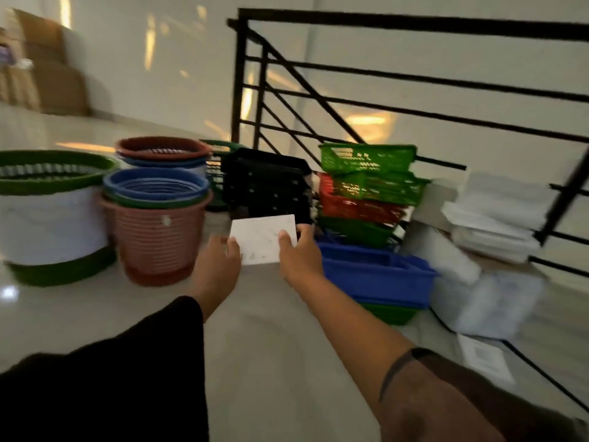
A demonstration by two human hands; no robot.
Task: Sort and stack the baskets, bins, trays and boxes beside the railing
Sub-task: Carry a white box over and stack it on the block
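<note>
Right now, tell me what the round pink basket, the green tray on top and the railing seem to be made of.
Round pink basket: likely moulded plastic, matte, ribbed slotted wall.
Green tray: likely thin plastic, slightly glossy, lattice sides.
Railing: apparently black-painted metal, straight thin bars; blur leaves the finish unclear.

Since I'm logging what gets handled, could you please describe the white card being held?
The flat white rectangular card looks like thin paper or cardboard, with faint, unreadable marks. It is held tilted in front of the black crates, the left hand at its lower left edge and the right hand gripping its right edge. Blur hides finer detail.
</note>
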